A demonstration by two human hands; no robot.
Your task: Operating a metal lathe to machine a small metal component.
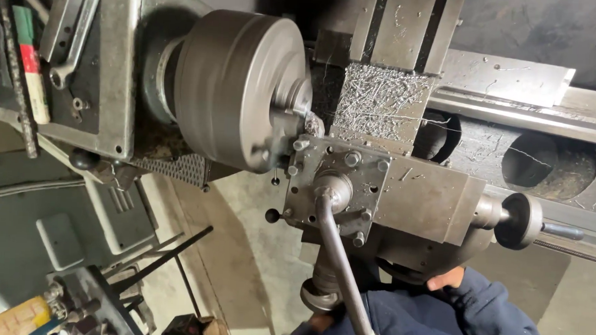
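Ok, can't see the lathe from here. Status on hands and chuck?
Right hand under the carriage, grip hidden. Left hand low by handwheel, mostly hidden. Chuck blurred, spinning. Swarf piled behind tool post.

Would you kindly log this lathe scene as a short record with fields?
machine: metal lathe, seen from above
chuck: blurred, apparently spinning
tool post: close beside the chuck face, long lever on top
swarf: piled on the slide behind the post
handwheel: at the slide's right end, untouched
right hand: fingers just show under the carriage, blue sleeve; grip hidden
left hand: mostly hidden, by a lower handwheel
wrenches: on the headstock, top left
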